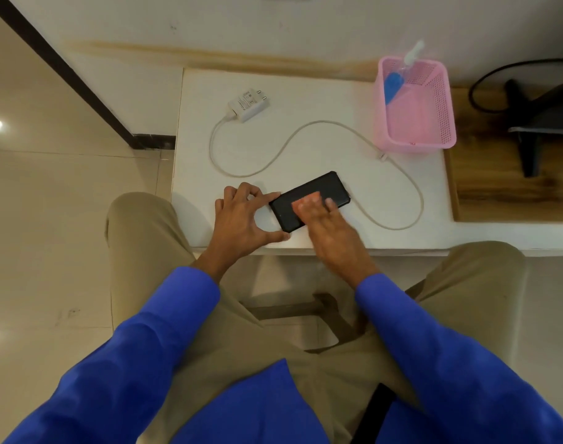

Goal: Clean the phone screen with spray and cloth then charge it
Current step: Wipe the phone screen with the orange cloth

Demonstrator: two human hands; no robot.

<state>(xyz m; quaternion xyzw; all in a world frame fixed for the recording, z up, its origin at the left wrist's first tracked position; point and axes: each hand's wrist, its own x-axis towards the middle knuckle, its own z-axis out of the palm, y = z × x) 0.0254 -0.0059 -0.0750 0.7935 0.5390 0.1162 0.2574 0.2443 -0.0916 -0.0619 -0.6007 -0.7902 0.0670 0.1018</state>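
Mid-clean, wipe stage by the look of it. phone (318, 193) lies flat, screen up, directly under both hands near the table (305, 91) edge closest to the person

left hand (241, 216): index and thumb pinch the phone's near-left end to steady it, other fingers loosely curled, holding nothing else

right hand (325, 225): fingers straight, pressing flat onto a small pinkish cloth (307, 200) on the screen; most of the cloth is hidden under the fingers

spray bottle (397, 78) sits in the pink basket (434, 136), well beyond the right hand and off to its right. Judging from that, spraying is probably done, can't confirm any wetness on the screen

charging not started: cable (289, 139) loops beyond both hands and curves round past the right hand, its phone-end connector (382, 155) lying loose just beside the basket, not in the phone. charger brick (248, 104) lies on the table beyond the left hand, prongs up, not in any socket

Left: finish wiping, put cloth away, plug cable into phone, brick into a socket (none in view)
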